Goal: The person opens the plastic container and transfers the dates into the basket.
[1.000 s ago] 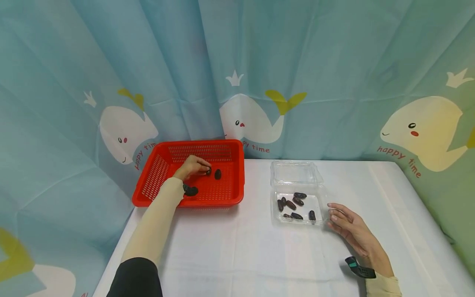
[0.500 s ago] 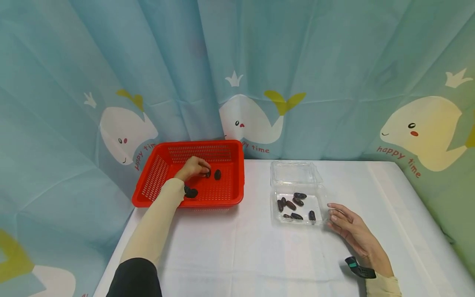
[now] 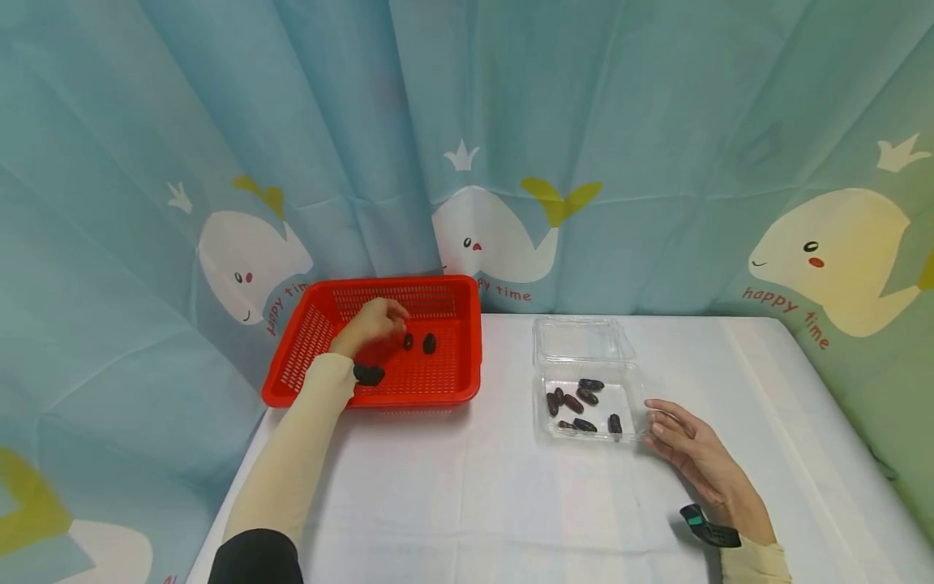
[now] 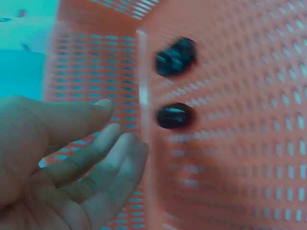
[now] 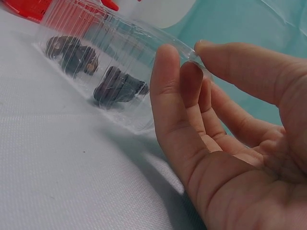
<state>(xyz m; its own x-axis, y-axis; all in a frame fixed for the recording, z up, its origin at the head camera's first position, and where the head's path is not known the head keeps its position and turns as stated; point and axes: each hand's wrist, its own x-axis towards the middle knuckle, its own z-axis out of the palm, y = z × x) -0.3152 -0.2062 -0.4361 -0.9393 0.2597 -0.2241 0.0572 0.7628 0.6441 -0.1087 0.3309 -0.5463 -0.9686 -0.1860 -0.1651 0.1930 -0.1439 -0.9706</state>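
Note:
My left hand [image 3: 374,321] is inside the red plastic basket [image 3: 467,381], its fingers relaxed and holding nothing. Just beyond the fingertips lie two dark dates on the basket floor, a smaller date [image 3: 408,341] and a larger date [image 3: 430,344]. In the left wrist view the nearer date [image 4: 175,116] is slightly blurred, with thumb and fingers apart from it. My right hand [image 3: 689,454] pinches the right rim of a clear plastic clamshell box [image 3: 627,401] between thumb and fingers. Several dates [image 3: 573,403] lie in that box. The right wrist view shows the thumb over the rim [image 5: 192,53].
The box's clear lid [image 3: 580,339] is folded open behind it. A white cloth [image 3: 503,487] covers the table, and a blue curtain [image 3: 657,162] with whale prints hangs along its back edge. The basket stands at the back left, its wall close to the curtain.
My left hand has let go of the smaller date, which now lies on the basket floor, and has drawn back up and to the left. The right hand has stayed at the box's rim.

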